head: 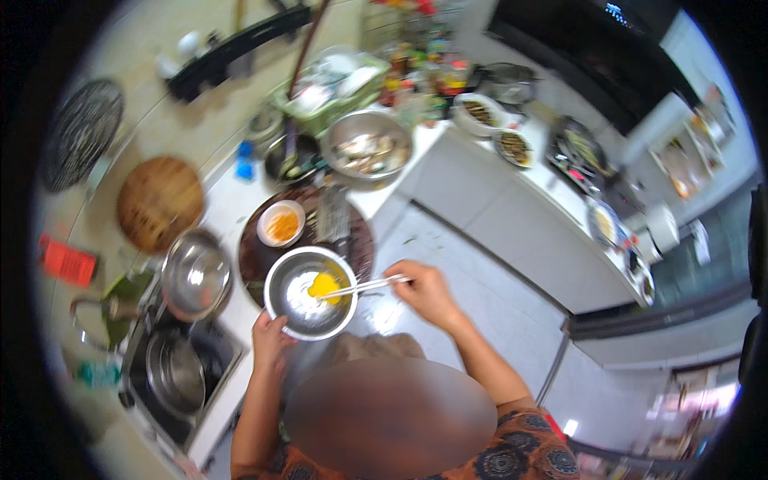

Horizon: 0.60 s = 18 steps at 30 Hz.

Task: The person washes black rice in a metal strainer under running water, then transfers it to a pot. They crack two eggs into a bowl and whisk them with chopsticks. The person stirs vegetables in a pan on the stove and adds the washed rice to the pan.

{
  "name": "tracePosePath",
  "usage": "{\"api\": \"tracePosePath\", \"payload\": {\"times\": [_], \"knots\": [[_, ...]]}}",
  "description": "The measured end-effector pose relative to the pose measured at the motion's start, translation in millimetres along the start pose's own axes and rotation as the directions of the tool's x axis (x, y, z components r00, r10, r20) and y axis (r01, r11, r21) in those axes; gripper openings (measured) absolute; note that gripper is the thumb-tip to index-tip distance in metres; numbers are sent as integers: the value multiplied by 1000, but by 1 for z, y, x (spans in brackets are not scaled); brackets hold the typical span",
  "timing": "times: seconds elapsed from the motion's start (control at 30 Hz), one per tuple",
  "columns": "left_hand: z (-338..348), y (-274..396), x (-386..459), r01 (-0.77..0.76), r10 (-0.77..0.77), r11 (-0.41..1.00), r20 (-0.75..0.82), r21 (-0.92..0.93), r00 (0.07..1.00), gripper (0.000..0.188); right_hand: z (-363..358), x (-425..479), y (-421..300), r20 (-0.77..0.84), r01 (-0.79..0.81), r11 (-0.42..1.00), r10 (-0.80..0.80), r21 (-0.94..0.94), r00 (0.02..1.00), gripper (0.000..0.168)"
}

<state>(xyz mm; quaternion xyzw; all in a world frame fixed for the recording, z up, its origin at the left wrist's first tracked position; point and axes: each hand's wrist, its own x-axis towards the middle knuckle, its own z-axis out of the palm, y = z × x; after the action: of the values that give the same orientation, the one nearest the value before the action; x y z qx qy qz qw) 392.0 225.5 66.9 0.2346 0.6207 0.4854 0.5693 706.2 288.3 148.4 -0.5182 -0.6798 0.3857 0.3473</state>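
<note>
My left hand (272, 342) grips the rim of a round stainless-steel bowl (294, 300) at its lower left. Raw egg with yellow yolk (326, 288) lies in the bowl. A pair of chopsticks (366, 285) is held in my right hand (423, 294), their tips in the egg. Partly under the bowl is a dark round chopping board (255, 228). A small white bowl of shredded orange food (282, 224) and a cleaver (333, 216) rest on that board.
Behind the board stand a dark bowl (292, 157), a metal basin of food pieces (367, 147) and a green dish basket (336, 105). Left are an empty metal bowl (195, 276) and a sink (225, 354) holding a pan. Dishes and a cooking pan (579, 147) line the right counter.
</note>
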Motion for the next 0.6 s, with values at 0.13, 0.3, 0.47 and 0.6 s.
{"api": "tracePosePath", "payload": {"times": [0.13, 0.3, 0.47, 0.6], "knots": [[24, 6, 15, 6, -13, 997, 94, 75, 995, 15, 10, -10, 1, -93, -125, 948, 158, 292, 983, 10], [49, 11, 22, 29, -62, 990, 244, 137, 968, 15, 21, -18, 7, -181, -149, 828, 287, 541, 941, 20], [70, 14, 26, 12, -71, 984, 332, 179, 941, 15, 25, -38, 25, -197, -170, 733, 386, 658, 901, 21], [86, 8, 25, -12, -86, 971, 397, 238, 914, 17, 18, -49, 31, -180, -179, 678, 423, 713, 888, 28]]}}
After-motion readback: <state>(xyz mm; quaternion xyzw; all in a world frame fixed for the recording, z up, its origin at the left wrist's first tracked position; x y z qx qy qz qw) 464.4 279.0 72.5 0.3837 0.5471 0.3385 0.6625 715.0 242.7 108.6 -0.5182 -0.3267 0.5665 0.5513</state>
